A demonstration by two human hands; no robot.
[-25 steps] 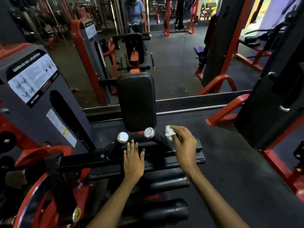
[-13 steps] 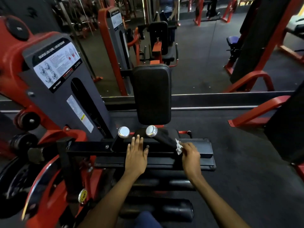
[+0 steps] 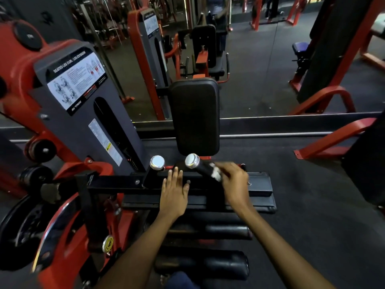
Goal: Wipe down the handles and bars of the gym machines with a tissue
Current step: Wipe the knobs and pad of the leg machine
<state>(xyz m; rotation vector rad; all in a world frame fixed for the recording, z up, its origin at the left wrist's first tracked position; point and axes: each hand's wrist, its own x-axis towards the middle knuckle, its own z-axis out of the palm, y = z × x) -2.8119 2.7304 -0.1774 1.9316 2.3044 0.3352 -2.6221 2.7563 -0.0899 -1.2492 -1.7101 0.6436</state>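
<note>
I face a seated leg curl machine with two black handles capped in chrome. My right hand (image 3: 234, 180) pinches a crumpled white tissue (image 3: 215, 173) against the right handle (image 3: 200, 166), just below its chrome cap. The hand is blurred by motion. The left handle (image 3: 155, 167) stands free beside it. My left hand (image 3: 175, 192) lies flat with straight fingers on the black crossbar (image 3: 116, 183) between the two handles.
A black back pad (image 3: 194, 115) stands upright behind the handles. The grey weight-stack shroud (image 3: 83, 105) with an instruction label rises at left. Black foam rollers (image 3: 227, 230) lie below my arms. A wall mirror behind reflects the gym; red frames (image 3: 333, 140) stand at right.
My right hand slid the tissue from the base of the right handle up toward its chrome cap. The left hand stayed on the crossbar. The view tilted slightly.
</note>
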